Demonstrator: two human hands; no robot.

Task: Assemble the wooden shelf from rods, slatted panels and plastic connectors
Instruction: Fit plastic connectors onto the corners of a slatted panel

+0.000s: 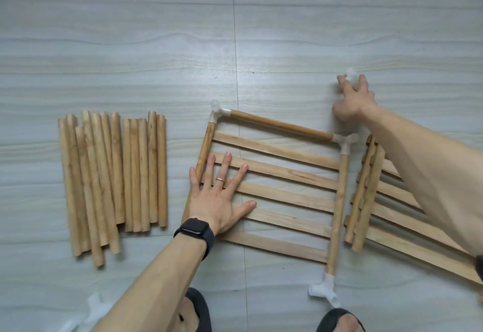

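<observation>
meanwhile the left hand (219,195) lies flat on the pale slatted wooden panel (282,190) at centre frame; upper right, the right hand (352,104) pinches a translucent white plastic connector (351,75), likely light, stiff, slick: grip its body.

Bright, even light; edges bowed

Left hand (218,195) presses slatted panel (282,190); right hand (352,99) grips connector (351,75).
</observation>
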